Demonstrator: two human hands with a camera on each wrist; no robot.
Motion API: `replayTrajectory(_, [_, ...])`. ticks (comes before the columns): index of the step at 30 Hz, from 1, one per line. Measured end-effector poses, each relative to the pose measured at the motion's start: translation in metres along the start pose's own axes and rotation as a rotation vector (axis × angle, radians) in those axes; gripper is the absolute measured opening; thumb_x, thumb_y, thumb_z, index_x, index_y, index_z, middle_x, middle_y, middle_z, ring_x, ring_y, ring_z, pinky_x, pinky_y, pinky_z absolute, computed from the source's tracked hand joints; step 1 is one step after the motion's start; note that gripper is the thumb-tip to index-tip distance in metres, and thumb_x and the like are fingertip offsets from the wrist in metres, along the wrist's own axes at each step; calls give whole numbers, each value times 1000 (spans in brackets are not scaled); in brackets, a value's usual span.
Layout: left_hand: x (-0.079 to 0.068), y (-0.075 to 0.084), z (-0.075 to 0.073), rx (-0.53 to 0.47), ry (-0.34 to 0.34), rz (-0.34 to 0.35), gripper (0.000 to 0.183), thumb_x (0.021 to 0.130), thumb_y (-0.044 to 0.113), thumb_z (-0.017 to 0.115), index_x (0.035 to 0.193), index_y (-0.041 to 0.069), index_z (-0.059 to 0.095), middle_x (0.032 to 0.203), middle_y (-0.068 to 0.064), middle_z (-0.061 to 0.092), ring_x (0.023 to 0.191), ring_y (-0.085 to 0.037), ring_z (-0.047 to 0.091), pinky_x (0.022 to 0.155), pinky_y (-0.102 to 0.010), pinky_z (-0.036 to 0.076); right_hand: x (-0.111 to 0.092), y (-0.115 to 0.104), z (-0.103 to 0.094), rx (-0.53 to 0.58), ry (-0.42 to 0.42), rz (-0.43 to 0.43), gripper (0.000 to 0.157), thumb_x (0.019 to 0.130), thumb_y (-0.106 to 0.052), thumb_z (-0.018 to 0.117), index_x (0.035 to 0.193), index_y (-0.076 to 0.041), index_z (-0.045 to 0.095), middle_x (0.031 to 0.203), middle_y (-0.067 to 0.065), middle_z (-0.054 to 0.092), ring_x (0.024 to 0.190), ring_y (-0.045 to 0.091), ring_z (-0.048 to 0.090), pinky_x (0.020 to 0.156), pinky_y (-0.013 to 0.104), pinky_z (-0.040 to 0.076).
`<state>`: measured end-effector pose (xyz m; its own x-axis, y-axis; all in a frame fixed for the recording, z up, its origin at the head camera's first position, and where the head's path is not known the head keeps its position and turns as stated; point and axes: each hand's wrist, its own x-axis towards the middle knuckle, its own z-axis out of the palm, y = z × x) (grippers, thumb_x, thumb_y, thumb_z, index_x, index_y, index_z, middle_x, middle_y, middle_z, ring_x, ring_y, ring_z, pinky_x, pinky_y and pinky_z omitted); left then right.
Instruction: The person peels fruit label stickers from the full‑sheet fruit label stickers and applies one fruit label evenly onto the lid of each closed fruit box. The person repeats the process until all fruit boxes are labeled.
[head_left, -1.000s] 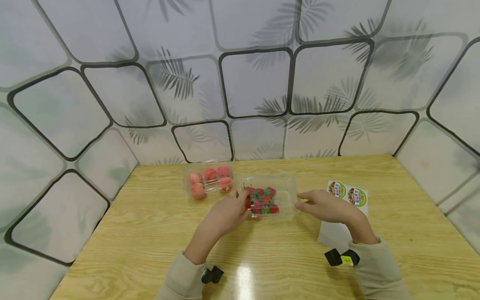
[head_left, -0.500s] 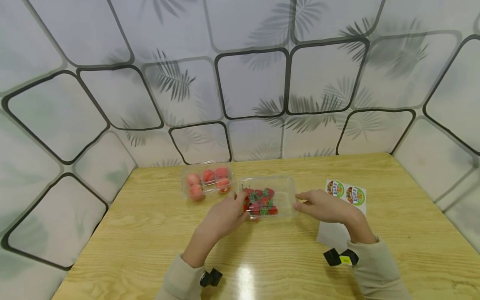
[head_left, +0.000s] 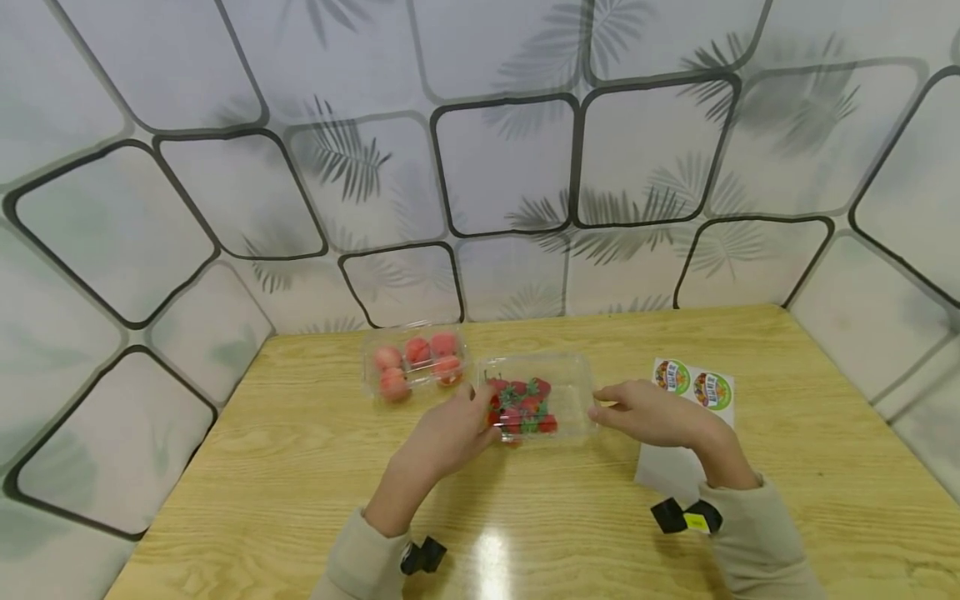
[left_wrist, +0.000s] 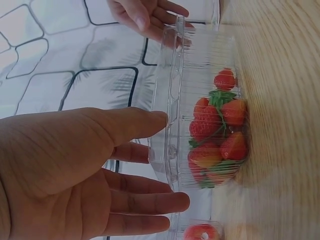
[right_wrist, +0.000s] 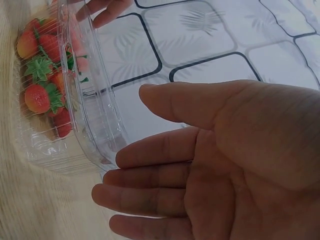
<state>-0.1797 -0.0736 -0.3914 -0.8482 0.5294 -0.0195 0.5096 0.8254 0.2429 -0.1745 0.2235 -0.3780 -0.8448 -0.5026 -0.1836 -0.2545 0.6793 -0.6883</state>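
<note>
A clear plastic fruit box (head_left: 573, 404) with its lid down sits on the table, strawberries (head_left: 525, 408) heaped in its left part. My left hand (head_left: 447, 433) is at the box's left end; in the left wrist view its thumb (left_wrist: 145, 122) touches the lid rim and the other fingers stretch out, fairly straight, by the end wall. At the right end is my right hand (head_left: 660, 412), its straight fingers (right_wrist: 150, 195) pointing at the box, the index finger close to or touching the lid rim. The right thumb stands apart from the lid.
A second clear box with several peaches (head_left: 393, 383) stands behind and left of the strawberries. To the right lies a white sheet (head_left: 667, 471) with round fruit stickers (head_left: 712, 392), partly under the right forearm. A patterned wall (head_left: 510, 275) closes off the wooden table (head_left: 300, 467) at the back.
Almost nothing differs: the whole head view has shifted slightly, and both hands stay at the two ends of the strawberry box.
</note>
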Motion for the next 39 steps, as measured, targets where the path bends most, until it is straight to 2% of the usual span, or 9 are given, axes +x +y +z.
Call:
replayTrajectory(16, [-1, 1, 2, 17, 10, -11, 50, 95, 28, 68, 135, 5, 47, 100, -15, 57, 67, -19, 57, 54, -31, 48, 1, -3, 1, -21, -14, -16, 56, 106, -32, 47, 140, 13, 45, 132, 27, 59, 119, 40, 60, 91, 50, 52])
replayTrajectory(25, [-1, 1, -1, 15, 5, -5, 51, 96, 29, 66, 137, 4, 46, 102, -15, 57, 64, -15, 53, 53, -27, 45, 0, -2, 0, -15, -11, 15, 57, 106, -33, 47, 142, 11, 44, 133, 26, 58, 121, 40, 59, 91, 49, 52])
replayTrajectory(32, [0, 1, -2, 12, 13, 7, 52, 96, 28, 66, 138, 4, 46, 100, -15, 56, 63, -16, 53, 54, -29, 45, -1, -1, 0, -35, -11, 3, 56, 106, -33, 47, 142, 10, 44, 136, 28, 55, 119, 39, 60, 91, 49, 52])
replayTrajectory(39, [0, 2, -4, 10, -10, 20, 51, 97, 30, 65, 136, 4, 46, 101, -15, 56, 63, -15, 52, 53, -27, 44, -3, -2, 0, -50, -10, -1, 57, 106, -33, 47, 143, 11, 43, 141, 30, 50, 118, 39, 60, 91, 49, 52])
